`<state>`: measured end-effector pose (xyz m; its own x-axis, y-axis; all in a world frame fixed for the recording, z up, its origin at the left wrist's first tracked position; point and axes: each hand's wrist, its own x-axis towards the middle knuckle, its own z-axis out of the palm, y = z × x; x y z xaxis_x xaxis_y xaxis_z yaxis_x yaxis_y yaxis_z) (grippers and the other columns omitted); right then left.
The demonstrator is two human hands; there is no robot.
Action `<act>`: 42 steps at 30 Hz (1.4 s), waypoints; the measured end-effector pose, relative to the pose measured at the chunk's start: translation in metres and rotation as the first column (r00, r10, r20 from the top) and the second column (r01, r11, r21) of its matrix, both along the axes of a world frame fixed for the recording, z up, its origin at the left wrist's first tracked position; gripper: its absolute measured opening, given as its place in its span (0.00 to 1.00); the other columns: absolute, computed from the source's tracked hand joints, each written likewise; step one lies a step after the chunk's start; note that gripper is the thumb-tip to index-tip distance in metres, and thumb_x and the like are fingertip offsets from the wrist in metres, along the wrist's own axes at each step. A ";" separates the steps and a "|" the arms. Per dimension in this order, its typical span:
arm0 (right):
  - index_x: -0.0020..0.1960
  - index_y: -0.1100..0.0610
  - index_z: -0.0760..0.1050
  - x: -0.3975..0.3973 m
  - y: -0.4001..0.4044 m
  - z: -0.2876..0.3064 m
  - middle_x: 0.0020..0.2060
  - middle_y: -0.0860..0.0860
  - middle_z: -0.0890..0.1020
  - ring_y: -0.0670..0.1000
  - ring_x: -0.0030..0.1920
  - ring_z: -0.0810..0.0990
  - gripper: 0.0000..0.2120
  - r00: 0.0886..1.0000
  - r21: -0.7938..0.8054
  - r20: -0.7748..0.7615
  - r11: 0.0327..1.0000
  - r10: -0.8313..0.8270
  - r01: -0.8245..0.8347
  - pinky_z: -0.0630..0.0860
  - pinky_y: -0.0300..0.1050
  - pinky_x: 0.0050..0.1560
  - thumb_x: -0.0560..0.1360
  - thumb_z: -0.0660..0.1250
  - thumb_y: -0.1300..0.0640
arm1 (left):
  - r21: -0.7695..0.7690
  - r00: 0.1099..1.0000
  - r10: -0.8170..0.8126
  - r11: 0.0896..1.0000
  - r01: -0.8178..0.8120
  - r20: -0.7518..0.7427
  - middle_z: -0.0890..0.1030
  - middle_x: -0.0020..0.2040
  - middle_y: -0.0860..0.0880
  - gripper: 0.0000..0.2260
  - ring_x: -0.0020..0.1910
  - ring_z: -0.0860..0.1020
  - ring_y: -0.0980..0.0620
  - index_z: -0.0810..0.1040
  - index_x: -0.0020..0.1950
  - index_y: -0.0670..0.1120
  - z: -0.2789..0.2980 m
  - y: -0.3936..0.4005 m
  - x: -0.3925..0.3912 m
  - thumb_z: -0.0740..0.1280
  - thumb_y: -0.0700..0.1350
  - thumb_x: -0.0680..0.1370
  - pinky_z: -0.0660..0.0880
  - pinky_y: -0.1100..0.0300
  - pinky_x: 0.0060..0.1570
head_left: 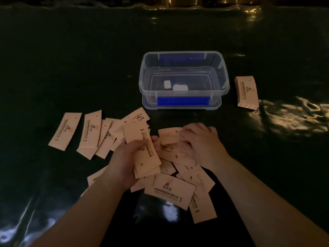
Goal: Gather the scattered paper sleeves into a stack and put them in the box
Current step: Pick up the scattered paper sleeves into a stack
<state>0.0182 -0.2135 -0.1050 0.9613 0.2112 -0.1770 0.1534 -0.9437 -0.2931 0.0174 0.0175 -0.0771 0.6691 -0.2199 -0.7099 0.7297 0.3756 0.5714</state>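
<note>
Nearest, loose paper sleeves [170,190] strewn over the dark counter [53,68]. Left grip [130,159] clutching a small sheaf [145,154]; right grip [200,139] flat on others. Light, thin, slippery, probably; best pinched by edges. Farther: clear box [183,81], finished stack [246,92] at right.

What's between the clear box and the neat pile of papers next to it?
Nothing. In the head view, only bare dark table shows between the clear box and the neat stack of sleeves to its right.
</note>
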 end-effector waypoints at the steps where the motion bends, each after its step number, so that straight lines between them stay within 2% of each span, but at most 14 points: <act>1: 0.67 0.48 0.75 -0.007 0.000 0.001 0.67 0.49 0.75 0.53 0.68 0.70 0.20 1.000 -0.014 0.014 1.000 -0.027 0.027 0.65 0.56 0.68 0.76 0.68 0.47 | 0.015 1.000 -0.005 1.000 0.005 -0.012 0.87 0.58 0.40 0.24 0.51 0.86 0.44 0.70 0.76 0.47 0.000 -0.002 -0.001 0.65 0.41 0.79 0.83 0.46 0.47; 5: 0.55 0.53 0.78 -0.032 0.005 0.014 0.49 0.52 0.83 0.53 0.49 0.81 0.12 0.885 0.183 0.211 0.906 -0.415 0.381 0.78 0.52 0.49 0.72 0.69 0.55 | 0.066 0.999 -0.013 0.998 0.010 0.035 0.89 0.56 0.43 0.16 0.46 0.89 0.47 0.72 0.69 0.53 -0.005 -0.011 -0.003 0.65 0.44 0.81 0.85 0.49 0.40; 8: 0.48 0.42 0.73 -0.050 0.005 0.026 0.48 0.42 0.80 0.43 0.46 0.80 0.05 0.645 0.531 -0.125 0.499 -0.754 0.685 0.74 0.39 0.40 0.80 0.60 0.49 | 0.076 0.999 -0.017 0.997 0.013 0.051 0.89 0.53 0.43 0.11 0.43 0.89 0.47 0.74 0.63 0.56 -0.007 -0.021 -0.003 0.65 0.45 0.82 0.84 0.49 0.38; 10: 0.46 0.37 0.73 -0.057 0.004 0.032 0.49 0.42 0.81 0.43 0.45 0.81 0.08 0.470 0.566 -0.514 0.128 -0.717 0.815 0.78 0.41 0.38 0.83 0.61 0.49 | 0.078 0.998 -0.014 0.997 0.009 0.056 0.90 0.51 0.44 0.11 0.43 0.89 0.46 0.75 0.64 0.54 -0.007 -0.026 -0.003 0.65 0.46 0.82 0.85 0.49 0.38; 12: 0.48 0.36 0.76 -0.065 0.000 0.037 0.49 0.43 0.82 0.46 0.47 0.83 0.12 0.377 0.510 -0.746 -0.108 -0.549 0.853 0.83 0.45 0.38 0.81 0.67 0.55 | 0.077 0.998 -0.023 0.997 0.019 0.062 0.90 0.50 0.43 0.12 0.42 0.89 0.46 0.76 0.65 0.52 -0.007 -0.030 -0.003 0.65 0.46 0.82 0.86 0.48 0.39; 15: 0.55 0.41 0.80 -0.074 -0.007 0.034 0.52 0.50 0.87 0.54 0.55 0.85 0.24 0.401 0.488 -0.864 -0.313 -0.304 0.815 0.84 0.56 0.52 0.72 0.71 0.69 | 0.066 0.998 -0.043 0.997 0.041 0.035 0.90 0.50 0.43 0.12 0.42 0.89 0.46 0.78 0.65 0.52 -0.008 -0.035 -0.004 0.65 0.49 0.82 0.86 0.45 0.43; 17: 0.54 0.42 0.83 -0.079 -0.009 0.034 0.49 0.49 0.89 0.55 0.52 0.88 0.25 0.448 0.509 -0.860 -0.357 -0.243 0.783 0.85 0.55 0.49 0.67 0.73 0.69 | 0.060 0.998 -0.045 0.997 0.043 0.033 0.90 0.50 0.43 0.15 0.42 0.89 0.46 0.78 0.65 0.51 -0.008 -0.038 -0.005 0.67 0.52 0.80 0.86 0.43 0.47; 21: 0.50 0.39 0.86 -0.081 -0.020 0.038 0.49 0.45 0.89 0.52 0.52 0.88 0.15 0.554 0.605 -0.795 -0.273 -0.247 0.748 0.85 0.55 0.47 0.71 0.72 0.58 | 0.028 1.000 -0.004 1.000 0.004 0.013 0.89 0.51 0.40 0.27 0.43 0.89 0.43 0.82 0.62 0.53 -0.006 -0.037 -0.001 0.67 0.67 0.70 0.84 0.40 0.49; 27: 0.51 0.25 0.76 -0.062 -0.026 0.059 0.49 0.31 0.84 0.39 0.51 0.85 0.25 0.760 0.775 -0.481 0.194 -0.438 0.602 0.82 0.47 0.48 0.75 0.73 0.58 | -0.100 0.973 -0.228 0.970 0.223 -0.038 0.89 0.54 0.40 0.32 0.52 0.88 0.38 0.90 0.41 0.55 -0.004 -0.030 0.008 0.54 0.75 0.73 0.84 0.42 0.45; 31: 0.50 0.25 0.71 -0.033 0.003 0.066 0.50 0.31 0.82 0.27 0.47 0.79 0.23 0.895 0.716 -0.329 0.539 -0.300 0.444 0.74 0.34 0.43 0.75 0.74 0.54 | -0.141 0.896 -0.437 0.885 0.444 0.078 0.88 0.55 0.39 0.26 0.53 0.87 0.38 0.88 0.56 0.52 0.000 -0.029 0.000 0.76 0.67 0.66 0.83 0.43 0.48; 34: 0.54 0.30 0.72 -0.021 0.035 0.056 0.50 0.34 0.79 0.26 0.53 0.73 0.17 0.913 0.743 -0.194 0.554 -0.359 0.375 0.70 0.33 0.45 0.77 0.70 0.52 | -0.081 0.836 -0.531 0.835 0.544 0.138 0.84 0.59 0.35 0.27 0.58 0.83 0.35 0.78 0.69 0.43 -0.006 -0.030 -0.010 0.78 0.47 0.72 0.80 0.39 0.57; 38: 0.61 0.35 0.71 -0.023 0.033 0.028 0.54 0.36 0.75 0.33 0.54 0.75 0.14 0.666 0.734 -0.153 0.368 -0.730 0.571 0.75 0.41 0.56 0.79 0.66 0.50 | -0.012 0.903 -0.407 0.911 0.413 0.137 0.86 0.55 0.37 0.27 0.51 0.86 0.39 0.75 0.70 0.40 -0.005 -0.020 -0.008 0.73 0.40 0.72 0.83 0.39 0.52; 40: 0.72 0.41 0.67 -0.026 0.020 0.008 0.64 0.42 0.73 0.43 0.64 0.72 0.27 0.776 0.462 -0.233 0.636 -0.585 0.618 0.73 0.50 0.64 0.76 0.70 0.47 | -0.017 0.956 -0.274 0.961 0.277 0.099 0.88 0.52 0.39 0.31 0.48 0.88 0.42 0.75 0.70 0.43 -0.006 -0.008 -0.002 0.75 0.42 0.67 0.85 0.44 0.43; 42: 0.77 0.42 0.61 -0.030 0.017 -0.002 0.69 0.45 0.67 0.54 0.70 0.63 0.41 0.884 0.168 -0.351 0.908 -0.309 0.384 0.66 0.57 0.67 0.67 0.69 0.35 | -0.049 0.978 -0.194 0.979 0.198 0.080 0.88 0.50 0.40 0.28 0.45 0.88 0.43 0.79 0.67 0.46 -0.005 -0.002 0.002 0.75 0.43 0.67 0.84 0.43 0.44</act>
